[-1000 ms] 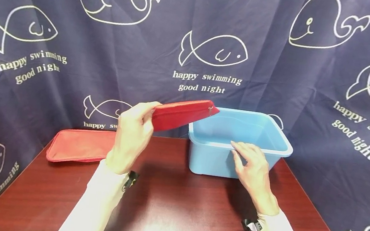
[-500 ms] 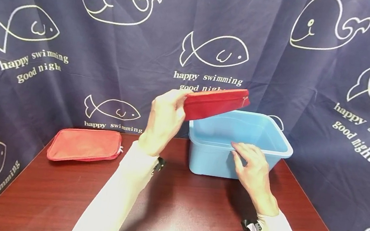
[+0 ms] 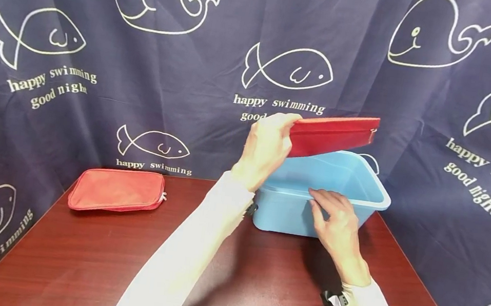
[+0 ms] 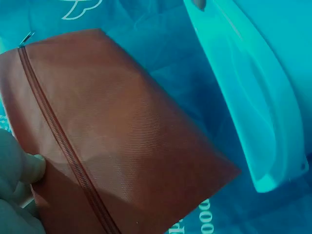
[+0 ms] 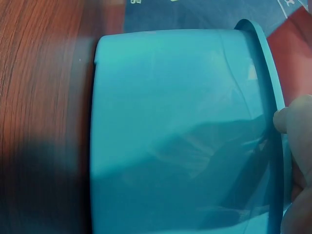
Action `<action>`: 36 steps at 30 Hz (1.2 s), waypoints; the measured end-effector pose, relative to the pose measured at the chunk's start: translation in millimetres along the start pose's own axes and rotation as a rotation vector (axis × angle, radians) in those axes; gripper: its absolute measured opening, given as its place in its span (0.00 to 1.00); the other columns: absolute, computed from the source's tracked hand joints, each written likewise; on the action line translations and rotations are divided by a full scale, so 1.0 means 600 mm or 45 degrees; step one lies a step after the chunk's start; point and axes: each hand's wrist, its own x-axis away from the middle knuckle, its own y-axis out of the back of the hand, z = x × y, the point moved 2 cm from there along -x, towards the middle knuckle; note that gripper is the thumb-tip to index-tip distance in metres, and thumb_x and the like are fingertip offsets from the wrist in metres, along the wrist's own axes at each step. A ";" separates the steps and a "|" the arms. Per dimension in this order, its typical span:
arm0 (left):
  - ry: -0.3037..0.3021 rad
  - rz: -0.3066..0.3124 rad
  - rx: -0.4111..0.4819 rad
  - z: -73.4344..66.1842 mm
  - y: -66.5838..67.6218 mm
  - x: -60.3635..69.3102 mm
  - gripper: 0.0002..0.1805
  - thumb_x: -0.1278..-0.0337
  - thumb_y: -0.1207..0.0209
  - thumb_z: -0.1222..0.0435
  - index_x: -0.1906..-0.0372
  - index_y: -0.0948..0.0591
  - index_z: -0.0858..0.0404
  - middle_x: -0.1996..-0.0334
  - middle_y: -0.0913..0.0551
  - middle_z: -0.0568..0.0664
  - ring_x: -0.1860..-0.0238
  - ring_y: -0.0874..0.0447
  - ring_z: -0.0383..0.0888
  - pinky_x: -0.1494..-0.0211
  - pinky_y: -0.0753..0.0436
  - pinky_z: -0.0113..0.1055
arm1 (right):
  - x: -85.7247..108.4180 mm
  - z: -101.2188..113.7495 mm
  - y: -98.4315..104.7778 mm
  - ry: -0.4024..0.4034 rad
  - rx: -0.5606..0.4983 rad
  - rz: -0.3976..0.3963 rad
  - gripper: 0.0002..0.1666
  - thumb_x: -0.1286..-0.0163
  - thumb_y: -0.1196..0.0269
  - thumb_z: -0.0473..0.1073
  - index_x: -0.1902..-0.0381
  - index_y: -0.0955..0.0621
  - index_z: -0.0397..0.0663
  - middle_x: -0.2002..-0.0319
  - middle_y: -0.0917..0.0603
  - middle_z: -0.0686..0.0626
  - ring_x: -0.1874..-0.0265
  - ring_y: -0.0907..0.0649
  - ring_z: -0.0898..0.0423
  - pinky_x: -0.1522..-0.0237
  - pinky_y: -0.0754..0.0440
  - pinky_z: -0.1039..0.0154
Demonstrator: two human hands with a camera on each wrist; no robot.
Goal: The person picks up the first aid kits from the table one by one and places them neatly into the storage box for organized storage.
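Curtained-off workspace, fish-print navy cloth [image 3: 218, 77] around a reddish-brown table [image 3: 87, 256]

Showing two red zippered pouches [image 3: 117, 190] [image 3: 331, 137], one blue bin [image 3: 284, 212], two hands [image 3: 267, 143] [image 3: 337, 224], two wrist straps [image 3: 253, 209] [image 3: 334, 299] and one surface [image 3: 96, 257].

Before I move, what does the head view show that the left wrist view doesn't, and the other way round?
Only the head view shows the wooden table and the second red pouch lying flat at its left.

Only the left wrist view shows the ridged zipper track clearly, running along the held red pouch.

Both show the left hand's grip on the held pouch, part of the blue box, and the printed curtain.
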 end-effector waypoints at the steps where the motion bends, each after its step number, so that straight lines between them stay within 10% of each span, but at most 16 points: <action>1: 0.002 0.008 0.006 -0.001 -0.007 -0.002 0.16 0.29 0.46 0.72 0.49 0.10 0.59 0.55 0.09 0.49 0.51 0.11 0.42 0.43 0.19 0.30 | 0.001 -0.001 0.000 0.002 -0.005 -0.004 0.19 0.39 0.28 0.32 0.49 0.10 0.48 0.55 0.09 0.47 0.53 0.14 0.43 0.40 0.25 0.54; 16: 0.013 0.074 0.020 0.025 -0.094 -0.025 0.17 0.36 0.43 0.75 0.53 0.10 0.57 0.59 0.09 0.46 0.56 0.10 0.41 0.47 0.19 0.29 | 0.003 -0.003 -0.004 0.000 -0.013 -0.019 0.21 0.41 0.28 0.30 0.49 0.10 0.47 0.56 0.09 0.46 0.54 0.15 0.43 0.41 0.25 0.53; 36: 0.139 0.172 -0.067 0.060 -0.139 -0.031 0.19 0.40 0.41 0.75 0.51 0.10 0.55 0.58 0.08 0.47 0.54 0.10 0.44 0.46 0.18 0.34 | -0.002 0.003 0.002 0.011 0.006 -0.011 0.22 0.41 0.27 0.30 0.48 0.10 0.48 0.56 0.09 0.46 0.53 0.15 0.43 0.40 0.26 0.52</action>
